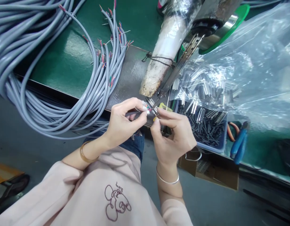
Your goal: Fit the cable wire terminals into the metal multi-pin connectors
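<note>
1. Head view: the left hand (126, 117) pinches a cable (136, 112) beside the connector (151, 101), near the wrapped tube (153, 75).
2. The right hand (174, 133) has fingers nearly closed (their hold, I cannot tell).
3. Wire-to-connector placing seems in hand; next move calls for steadiness.

the left hand (126, 121) is holding wires (149, 109) at a connector (151, 102), the right hand (175, 133) is working beside it, gray cables (8, 62) are draping over the counter (69, 53).
</note>
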Motion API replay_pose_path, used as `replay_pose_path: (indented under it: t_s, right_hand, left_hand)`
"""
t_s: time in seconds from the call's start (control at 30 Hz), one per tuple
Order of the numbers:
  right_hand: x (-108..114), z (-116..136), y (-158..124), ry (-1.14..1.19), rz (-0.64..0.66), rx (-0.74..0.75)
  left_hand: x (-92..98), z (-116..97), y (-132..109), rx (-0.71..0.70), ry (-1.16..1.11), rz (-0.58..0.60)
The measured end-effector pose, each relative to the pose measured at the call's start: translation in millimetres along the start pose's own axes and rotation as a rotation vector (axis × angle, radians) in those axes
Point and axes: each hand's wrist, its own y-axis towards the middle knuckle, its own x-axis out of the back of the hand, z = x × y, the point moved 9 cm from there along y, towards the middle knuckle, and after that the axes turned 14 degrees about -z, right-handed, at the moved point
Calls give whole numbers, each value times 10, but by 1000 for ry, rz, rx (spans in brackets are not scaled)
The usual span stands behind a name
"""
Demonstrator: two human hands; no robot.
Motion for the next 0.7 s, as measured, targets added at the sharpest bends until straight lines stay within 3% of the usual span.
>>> replay_pose_path:
  t_s: [0.43, 0.7]
  right_hand:
    - [-3, 48, -38, -9, 47, 51]
    - [-7, 21, -8, 7, 32, 25]
  left_hand:
    - [-17, 3, -18, -25, 30, 79]
    - [-6, -235, -59, -355, 179, 110]
